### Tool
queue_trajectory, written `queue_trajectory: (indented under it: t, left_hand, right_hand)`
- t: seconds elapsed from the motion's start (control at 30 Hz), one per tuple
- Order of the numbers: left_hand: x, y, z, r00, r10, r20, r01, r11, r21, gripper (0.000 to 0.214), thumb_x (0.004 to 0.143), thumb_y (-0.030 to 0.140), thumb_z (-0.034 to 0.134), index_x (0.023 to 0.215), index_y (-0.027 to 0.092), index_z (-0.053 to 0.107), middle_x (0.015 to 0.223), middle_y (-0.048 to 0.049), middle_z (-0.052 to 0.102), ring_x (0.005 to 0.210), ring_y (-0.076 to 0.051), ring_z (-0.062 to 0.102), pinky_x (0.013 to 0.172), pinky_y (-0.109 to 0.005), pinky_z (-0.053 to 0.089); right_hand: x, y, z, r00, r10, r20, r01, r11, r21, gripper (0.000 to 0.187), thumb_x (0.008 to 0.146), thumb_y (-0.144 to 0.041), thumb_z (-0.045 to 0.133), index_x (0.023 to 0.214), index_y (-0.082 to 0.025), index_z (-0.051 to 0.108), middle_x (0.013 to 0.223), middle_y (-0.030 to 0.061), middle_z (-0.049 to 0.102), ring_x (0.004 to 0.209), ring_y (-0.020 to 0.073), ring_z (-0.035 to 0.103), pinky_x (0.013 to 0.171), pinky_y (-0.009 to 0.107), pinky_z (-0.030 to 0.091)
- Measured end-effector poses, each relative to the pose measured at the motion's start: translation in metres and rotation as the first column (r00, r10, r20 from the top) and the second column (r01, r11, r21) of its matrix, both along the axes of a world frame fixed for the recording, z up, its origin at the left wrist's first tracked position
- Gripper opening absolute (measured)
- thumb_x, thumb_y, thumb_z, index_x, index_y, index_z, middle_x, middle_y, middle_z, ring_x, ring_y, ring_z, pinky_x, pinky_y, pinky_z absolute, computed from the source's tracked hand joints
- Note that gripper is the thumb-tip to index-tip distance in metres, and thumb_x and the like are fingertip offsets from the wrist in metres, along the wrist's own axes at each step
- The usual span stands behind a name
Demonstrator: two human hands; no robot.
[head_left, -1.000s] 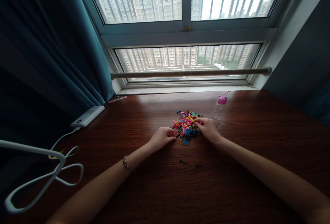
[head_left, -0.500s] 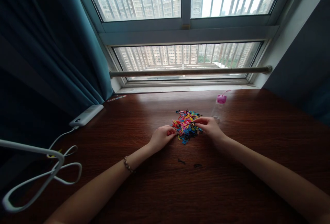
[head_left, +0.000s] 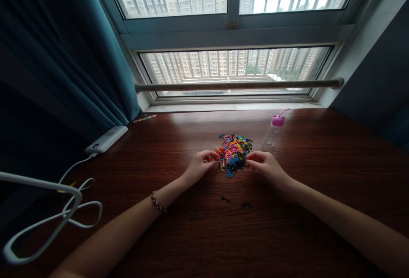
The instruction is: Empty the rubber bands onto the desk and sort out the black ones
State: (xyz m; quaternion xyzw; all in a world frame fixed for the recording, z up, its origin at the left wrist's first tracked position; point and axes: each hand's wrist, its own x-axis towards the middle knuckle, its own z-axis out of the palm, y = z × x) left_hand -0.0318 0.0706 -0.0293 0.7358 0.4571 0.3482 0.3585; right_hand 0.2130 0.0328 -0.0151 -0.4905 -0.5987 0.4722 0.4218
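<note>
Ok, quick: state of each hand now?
Left hand: fingers curled at the heap of small coloured rubber bands; grip cannot be told.
Right hand: same, grip cannot be told.

A: Two bare forearms in shot, no sleeves anywhere down to the picture's edge.

B: And the hands? Left hand [head_left: 198,168], right hand [head_left: 266,166], nothing on them that I can make out: no gloves, no rings showing.

A: One thing worn, though. There's a bracelet [head_left: 156,201] on the left wrist, a thin string of small beads, brownish with paler ones mixed in.

B: The right wrist is plain. No watch, no band.

A: Nails are too small to judge from here.
</note>
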Motion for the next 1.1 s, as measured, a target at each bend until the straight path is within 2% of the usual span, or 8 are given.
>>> queue_trajectory:
  t: [0.23, 0.37, 0.43, 0.6, 0.77, 0.83, 0.93, 1.1]
  left_hand:
    - [0.000, -0.002, 0.008, 0.988, -0.036, 0.149, 0.061, 0.984, -0.167, 0.022, 0.070, 0.030, 0.065, 0.081, 0.011, 0.066, 0.072, -0.0043, 0.065, 0.063, -0.012, 0.055, 0.057, -0.021, 0.042]
    - [0.001, -0.008, 0.018, 0.987, -0.037, 0.157, 0.070, 0.974, -0.214, 0.023, 0.071, 0.031, 0.064, 0.082, 0.011, 0.066, 0.073, -0.0046, 0.066, 0.064, -0.013, 0.057, 0.059, -0.022, 0.043]
    - [0.002, -0.011, 0.023, 0.986, -0.080, 0.148, 0.114, 0.966, -0.231, 0.023, 0.070, 0.031, 0.065, 0.081, 0.011, 0.067, 0.075, -0.0048, 0.067, 0.067, -0.013, 0.058, 0.062, -0.023, 0.044]
    - [0.005, -0.022, 0.027, 0.927, -0.360, 0.106, 0.375, 0.870, -0.320, 0.023, 0.067, 0.031, 0.068, 0.075, 0.010, 0.069, 0.071, -0.0045, 0.067, 0.061, -0.011, 0.056, 0.057, -0.020, 0.044]
    - [0.005, -0.025, 0.017, 0.797, -0.603, -0.044, 0.576, 0.779, -0.248, 0.028, 0.072, 0.036, 0.064, 0.076, 0.009, 0.069, 0.064, -0.0043, 0.063, 0.049, -0.008, 0.048, 0.047, -0.017, 0.038]
    - [0.003, -0.021, 0.014, 0.811, -0.571, -0.132, 0.557, 0.821, -0.129, 0.027, 0.075, 0.037, 0.062, 0.076, 0.011, 0.069, 0.065, -0.0045, 0.063, 0.054, -0.009, 0.051, 0.053, -0.018, 0.040]
    - [0.000, -0.012, 0.007, 0.907, -0.331, -0.261, 0.369, 0.923, 0.112, 0.022, 0.079, 0.033, 0.057, 0.086, 0.016, 0.069, 0.071, -0.0032, 0.061, 0.059, -0.010, 0.050, 0.059, -0.019, 0.040]
    - [-0.004, -0.002, -0.007, 0.921, -0.134, -0.366, 0.236, 0.940, 0.248, 0.021, 0.081, 0.026, 0.055, 0.099, 0.024, 0.065, 0.085, -0.0025, 0.059, 0.067, -0.011, 0.051, 0.064, -0.021, 0.040]
  right_hand:
    - [-0.001, -0.013, 0.003, 0.971, 0.235, -0.044, -0.238, 0.963, -0.122, 0.023, 0.065, -0.033, 0.067, 0.076, -0.013, 0.063, 0.068, 0.0027, 0.064, 0.062, 0.0126, 0.057, 0.059, 0.025, 0.045]
    - [-0.002, -0.026, 0.012, 0.801, 0.598, 0.033, -0.583, 0.792, -0.183, 0.025, 0.065, -0.033, 0.068, 0.079, -0.013, 0.065, 0.069, 0.0016, 0.064, 0.061, 0.0110, 0.056, 0.056, 0.021, 0.043]
    - [-0.001, -0.028, 0.015, 0.746, 0.653, 0.130, -0.634, 0.757, -0.159, 0.027, 0.066, -0.034, 0.068, 0.082, -0.013, 0.066, 0.068, 0.0012, 0.063, 0.059, 0.0103, 0.055, 0.052, 0.020, 0.042]
    - [0.000, -0.020, 0.007, 0.923, 0.176, 0.341, -0.244, 0.955, 0.169, 0.017, 0.077, -0.029, 0.058, 0.078, -0.014, 0.065, 0.068, 0.0020, 0.062, 0.057, 0.0100, 0.051, 0.053, 0.021, 0.040]
    - [0.001, -0.012, -0.014, 0.894, -0.056, 0.445, -0.128, 0.919, 0.373, 0.011, 0.079, -0.023, 0.055, 0.082, -0.017, 0.063, 0.075, 0.0027, 0.061, 0.059, 0.0111, 0.051, 0.057, 0.023, 0.042]
    - [0.000, -0.011, -0.020, 0.868, -0.060, 0.492, -0.164, 0.902, 0.399, 0.014, 0.080, -0.022, 0.053, 0.089, -0.019, 0.063, 0.083, 0.0037, 0.060, 0.063, 0.0118, 0.052, 0.061, 0.025, 0.043]
    - [-0.002, -0.009, -0.024, 0.831, -0.046, 0.555, -0.222, 0.887, 0.406, 0.017, 0.081, -0.022, 0.052, 0.095, -0.021, 0.062, 0.092, 0.0050, 0.059, 0.073, 0.0141, 0.054, 0.068, 0.026, 0.043]
    - [-0.004, -0.005, -0.025, 0.802, -0.066, 0.594, -0.212, 0.897, 0.387, 0.008, 0.080, -0.021, 0.053, 0.081, -0.020, 0.060, 0.086, 0.0037, 0.055, 0.072, 0.0142, 0.053, 0.066, 0.026, 0.042]
